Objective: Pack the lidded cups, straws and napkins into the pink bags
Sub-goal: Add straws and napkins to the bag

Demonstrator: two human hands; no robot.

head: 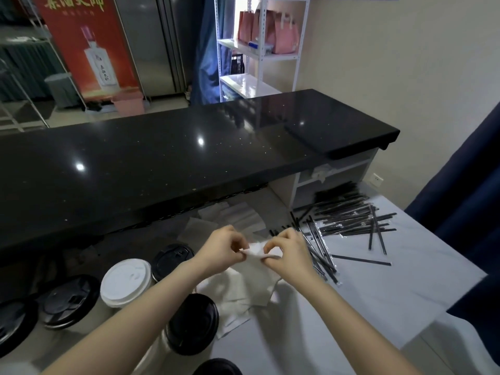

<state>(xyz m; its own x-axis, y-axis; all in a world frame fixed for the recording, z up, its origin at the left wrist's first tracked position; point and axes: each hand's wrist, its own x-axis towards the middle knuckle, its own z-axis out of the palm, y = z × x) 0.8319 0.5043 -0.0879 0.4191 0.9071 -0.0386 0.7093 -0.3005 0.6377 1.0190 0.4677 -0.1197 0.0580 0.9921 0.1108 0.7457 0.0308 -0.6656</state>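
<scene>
My left hand (224,249) and right hand (286,253) meet in the lower middle of the frame. Each pinches one edge of a white napkin (258,251) between thumb and fingertips, holding it just above the table (378,288). Directly below them lies a loose pile of napkins (243,290), crumpled and overlapping. More flat napkins (230,215) sit beyond my knuckles, in the shadow of the black ledge (162,152). My left forearm crosses over a black-lidded cup (192,323) at the lower centre. To its left stands a white-lidded cup (125,282), with another black lid (171,258) just behind it. Two more black-lidded cups (71,300) crowd toward the lower left edge. To the right of my right hand, wrapped black straws (349,215) lie scattered in a broad heap, and the nearest ones run under my right wrist. The glossy black ledge spans the middle of the frame and blocks the view of the table's far side. The pink bags (270,31) stand well away on a white shelf (259,58) at the top centre.
</scene>
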